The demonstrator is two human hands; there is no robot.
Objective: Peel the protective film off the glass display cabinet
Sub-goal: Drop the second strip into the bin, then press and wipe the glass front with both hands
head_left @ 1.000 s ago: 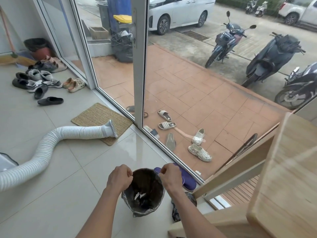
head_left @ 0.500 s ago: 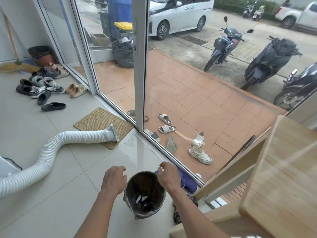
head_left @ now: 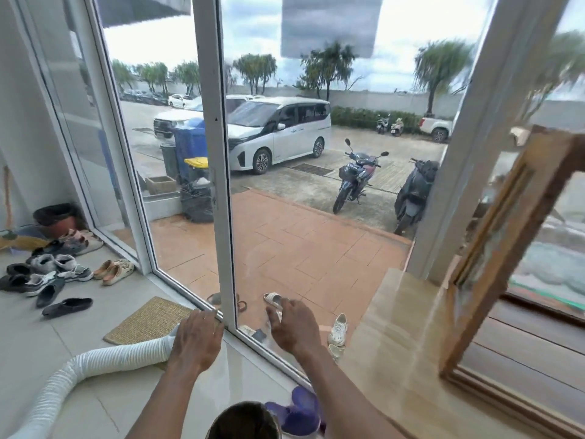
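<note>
Shoes (head_left: 53, 274) lie scattered on the tiled floor at far left, well to the left of the white door post (head_left: 218, 172) that divides the glass front, with a woven mat (head_left: 148, 321) and a ribbed white hose (head_left: 91, 365) nearer the post. The person's left hand (head_left: 194, 340) hangs just left of the post's foot, palm down, fingers loosely spread and holding nothing. The right hand (head_left: 292, 327) hangs just right of the post, fingers likewise slack and empty. Below both hands, at the bottom edge of the view, sits the rim of a dark bin (head_left: 243, 421) beside a purple slipper (head_left: 300, 413). Far right of the post stands the wood-framed glass display cabinet (head_left: 493, 258), blurred; a pale, filmy sheen lies over its top, though whether film still clings to the glass cannot be told. Neither hand is near it, so the step in hand looks like a pause between discarding scraps and peeling again. The next move probably calls for turning right of the post to the cabinet, finding a loose film edge and pinching it.
</note>
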